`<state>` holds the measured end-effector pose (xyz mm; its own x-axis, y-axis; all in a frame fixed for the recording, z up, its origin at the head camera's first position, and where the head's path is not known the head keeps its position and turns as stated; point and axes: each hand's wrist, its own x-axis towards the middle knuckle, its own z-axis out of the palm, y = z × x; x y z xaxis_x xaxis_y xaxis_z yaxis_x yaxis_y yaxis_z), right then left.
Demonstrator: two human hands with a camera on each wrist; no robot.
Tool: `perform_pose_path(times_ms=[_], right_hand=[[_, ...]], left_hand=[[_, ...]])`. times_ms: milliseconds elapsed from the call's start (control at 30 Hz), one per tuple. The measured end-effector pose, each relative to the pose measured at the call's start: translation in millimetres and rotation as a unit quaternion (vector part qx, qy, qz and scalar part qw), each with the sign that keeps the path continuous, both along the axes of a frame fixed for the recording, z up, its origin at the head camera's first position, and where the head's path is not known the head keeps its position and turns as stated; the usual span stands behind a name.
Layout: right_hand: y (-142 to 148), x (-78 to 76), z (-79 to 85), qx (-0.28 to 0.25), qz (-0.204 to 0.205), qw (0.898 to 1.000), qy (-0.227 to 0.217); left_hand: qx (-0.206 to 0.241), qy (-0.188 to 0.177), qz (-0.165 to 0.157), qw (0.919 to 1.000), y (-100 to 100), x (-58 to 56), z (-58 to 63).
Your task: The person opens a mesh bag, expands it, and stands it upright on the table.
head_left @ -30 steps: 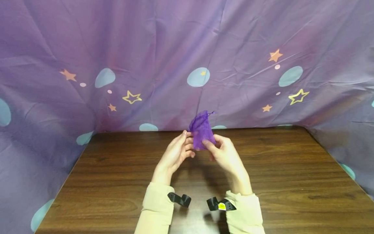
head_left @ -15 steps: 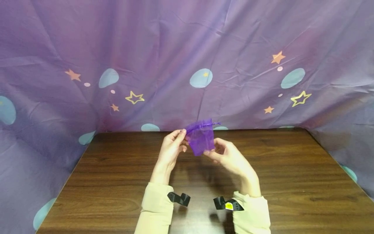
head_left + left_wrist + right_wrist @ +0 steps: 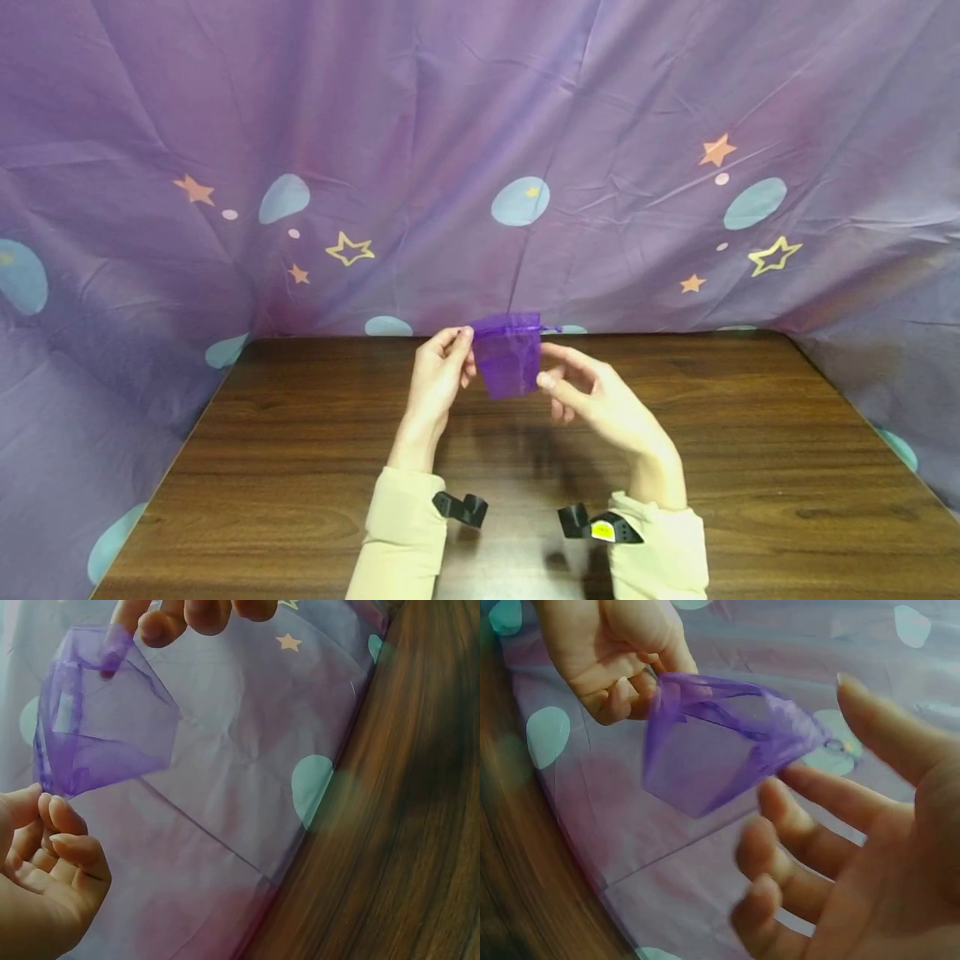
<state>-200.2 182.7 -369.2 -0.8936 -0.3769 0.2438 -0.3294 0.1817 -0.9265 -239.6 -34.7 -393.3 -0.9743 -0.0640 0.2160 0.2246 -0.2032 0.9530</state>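
Note:
A small sheer purple drawstring pouch (image 3: 512, 360) hangs in the air above the table, its gathered top upward and a short cord end (image 3: 553, 329) sticking out to the right. My left hand (image 3: 438, 367) pinches the pouch's upper left corner between thumb and fingers. On the other side, my right hand (image 3: 600, 396) has its thumb and fingers spread apart beside the pouch's right edge. In the right wrist view the right fingers (image 3: 817, 817) lie against or just behind the pouch (image 3: 712, 750), without gripping it. Nothing shows inside the see-through fabric.
A brown wood-grain table (image 3: 300, 450) lies beneath both hands. Behind it and at both sides hangs a purple cloth (image 3: 420, 167) printed with stars and blue ovals. Black straps (image 3: 461, 508) sit at the wrists over cream sleeves (image 3: 405, 521).
The pouch has turned from tilted to nearly upright and spread flatter. My left hand has come to pinch its top corner. My right hand has let go of its lower part and moved right.

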Motion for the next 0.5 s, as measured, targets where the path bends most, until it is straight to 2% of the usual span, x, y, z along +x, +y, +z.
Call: perform_pose_path(times_ms=[133, 233, 400, 500], right_hand=[[-5.9, -4.6, -2.9, -0.006, -0.072, 0.997, 0.025], [-10.9, -7.0, -5.3, -0.011, -0.117, 0.993, 0.025], [-14.5, -7.6, -7.4, -0.004, -0.167, 0.986, 0.028], [-15.6, -7.6, -8.3, 0.005, -0.181, 0.983, 0.037]], left_hand=[[-0.009, 0.013, 0.004, 0.9999, 1.9, 0.8, 0.5], [-0.016, 0.026, -0.002, 0.9995, 4.9, 1.4, 0.7], [-0.018, 0.029, -0.021, 0.9992, 8.7, 3.9, 3.1], [-0.018, 0.018, -0.032, 0.9992, 9.2, 4.8, 4.4]])
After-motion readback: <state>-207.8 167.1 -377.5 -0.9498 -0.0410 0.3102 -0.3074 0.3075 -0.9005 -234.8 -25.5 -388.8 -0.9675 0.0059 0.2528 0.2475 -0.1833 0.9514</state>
